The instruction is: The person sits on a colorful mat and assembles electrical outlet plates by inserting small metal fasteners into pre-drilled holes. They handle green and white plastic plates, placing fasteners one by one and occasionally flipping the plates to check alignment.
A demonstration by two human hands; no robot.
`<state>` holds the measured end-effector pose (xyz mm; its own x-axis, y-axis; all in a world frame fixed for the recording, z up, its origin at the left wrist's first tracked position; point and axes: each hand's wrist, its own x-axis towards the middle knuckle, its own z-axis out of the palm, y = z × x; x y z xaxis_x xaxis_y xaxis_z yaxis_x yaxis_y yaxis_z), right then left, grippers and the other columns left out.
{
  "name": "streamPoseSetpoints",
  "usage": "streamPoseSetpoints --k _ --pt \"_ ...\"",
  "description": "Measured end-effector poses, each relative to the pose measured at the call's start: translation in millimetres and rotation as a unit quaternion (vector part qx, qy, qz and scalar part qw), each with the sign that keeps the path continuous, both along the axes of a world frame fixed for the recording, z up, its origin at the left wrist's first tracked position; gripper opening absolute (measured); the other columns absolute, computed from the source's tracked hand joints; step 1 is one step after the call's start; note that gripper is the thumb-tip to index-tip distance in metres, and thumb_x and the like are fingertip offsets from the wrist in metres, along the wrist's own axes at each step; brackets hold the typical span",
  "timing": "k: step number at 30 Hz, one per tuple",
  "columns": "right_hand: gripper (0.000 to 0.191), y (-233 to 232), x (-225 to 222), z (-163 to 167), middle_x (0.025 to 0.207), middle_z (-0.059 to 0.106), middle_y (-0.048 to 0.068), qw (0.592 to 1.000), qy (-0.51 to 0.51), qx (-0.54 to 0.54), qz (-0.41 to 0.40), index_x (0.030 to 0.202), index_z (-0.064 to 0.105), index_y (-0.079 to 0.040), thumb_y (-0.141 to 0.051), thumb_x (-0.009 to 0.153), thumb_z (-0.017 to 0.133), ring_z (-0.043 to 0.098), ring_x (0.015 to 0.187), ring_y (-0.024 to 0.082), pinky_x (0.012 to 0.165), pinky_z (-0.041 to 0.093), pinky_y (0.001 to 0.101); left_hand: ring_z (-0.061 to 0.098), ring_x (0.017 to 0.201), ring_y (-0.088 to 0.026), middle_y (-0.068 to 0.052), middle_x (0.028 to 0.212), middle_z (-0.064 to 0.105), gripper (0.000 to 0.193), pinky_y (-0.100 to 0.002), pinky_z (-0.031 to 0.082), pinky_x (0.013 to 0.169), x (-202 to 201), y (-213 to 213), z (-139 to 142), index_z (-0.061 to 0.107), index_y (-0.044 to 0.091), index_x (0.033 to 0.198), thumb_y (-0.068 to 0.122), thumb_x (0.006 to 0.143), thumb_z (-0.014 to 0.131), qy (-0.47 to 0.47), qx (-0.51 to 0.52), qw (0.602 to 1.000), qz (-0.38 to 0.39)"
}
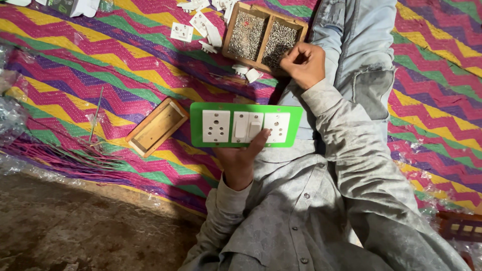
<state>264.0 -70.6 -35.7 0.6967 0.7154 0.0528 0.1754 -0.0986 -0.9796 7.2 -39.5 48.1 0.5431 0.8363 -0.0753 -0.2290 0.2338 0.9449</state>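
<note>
Fingers of the left hand [240, 159] held a green switch plate [246, 125] from below, with the thumb pressed on its front. The plate was flat and level above the person's lap. It had a white socket [216, 126] on one end, two white switches [247, 126] in the middle, and another white socket [277, 127] on the other end.

The right hand [303, 63] was up at a wooden screw box [264, 36]. Its fingers were curled in tight at the edge of the box, over the right half. I could not tell if they had a screw in them. The box had two halves, and both were full of small metal screws.

An open wooden box [157, 127] lay tilted on the zigzag mat [125, 65], just beside the green plate. White switch parts [201, 25] lay loose on the mat near the screw box. A bunch of thin purple wires [55, 153] lay at the edge of the mat, well apart from both hands.
</note>
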Motion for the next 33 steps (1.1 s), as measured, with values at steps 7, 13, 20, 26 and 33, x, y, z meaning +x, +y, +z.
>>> streamPoseSetpoints --k 7,13,20,26,33 --pt "0.017 -1.4 -1.0 2.5 0.092 0.072 0.004 0.989 0.102 0.075 0.075 0.112 0.057 -0.001 0.005 0.1 0.067 0.071 0.086 0.008 0.075 0.057 0.022 0.075 0.077 -0.015 -0.006 0.09 0.075 0.024 -0.03 0.062 0.068 -1.9 1.7 -3.6 0.071 0.001 0.1 0.01 0.085 0.087 0.009 0.046 0.999 -0.008" --pt "0.022 -7.4 -1.1 -2.6 0.09 0.075 0.014 0.982 0.176 0.043 0.046 0.108 0.053 0.0 0.007 0.097 0.07 0.075 0.074 0.016 0.064 0.061 0.0268 0.073 0.077 -0.015 -0.006 0.09 0.074 0.024 -0.03 0.06 0.068 -2.5 0.2 -7.2 0.07 0.0 0.1 0.012 0.086 0.087 0.016 0.049 0.999 -0.008" --pt "0.009 -34.4 -1.2 13.8 0.091 0.074 0.016 0.992 0.108 0.058 -0.009 0.104 0.066 0.007 0.008 0.099 0.073 0.073 0.075 0.016 0.066 0.061 0.0286 0.074 0.083 -0.016 -0.007 0.096 0.075 0.027 -0.031 0.061 0.073 -2.9 -1.4 -3.6 0.071 0.0 0.104 0.011 0.085 0.087 0.036 0.063 0.997 -0.001" --pt "0.01 -83.2 -26.0 72.0 0.095 0.073 0.013 0.991 0.11 0.041 -0.059 0.108 0.071 0.008 0.008 0.098 0.073 0.07 0.079 0.015 0.076 0.06 0.0288 0.073 0.083 -0.014 -0.005 0.096 0.074 0.028 -0.031 0.06 0.074 1.7 -1.8 2.5 0.07 0.0 0.103 0.008 0.083 0.088 0.042 0.052 0.998 -0.006" --pt "0.006 -121.0 -74.1 128.9 0.101 0.07 0.012 0.992 0.086 0.054 -0.07 0.101 0.068 0.005 0.01 0.1 0.066 0.066 0.087 0.016 0.082 0.054 0.0279 0.072 0.084 -0.014 -0.004 0.098 0.074 0.029 -0.031 0.059 0.076 9.1 -12.8 6.9 0.07 0.001 0.105 0.009 0.084 0.089 0.061 0.105 0.993 -0.017"
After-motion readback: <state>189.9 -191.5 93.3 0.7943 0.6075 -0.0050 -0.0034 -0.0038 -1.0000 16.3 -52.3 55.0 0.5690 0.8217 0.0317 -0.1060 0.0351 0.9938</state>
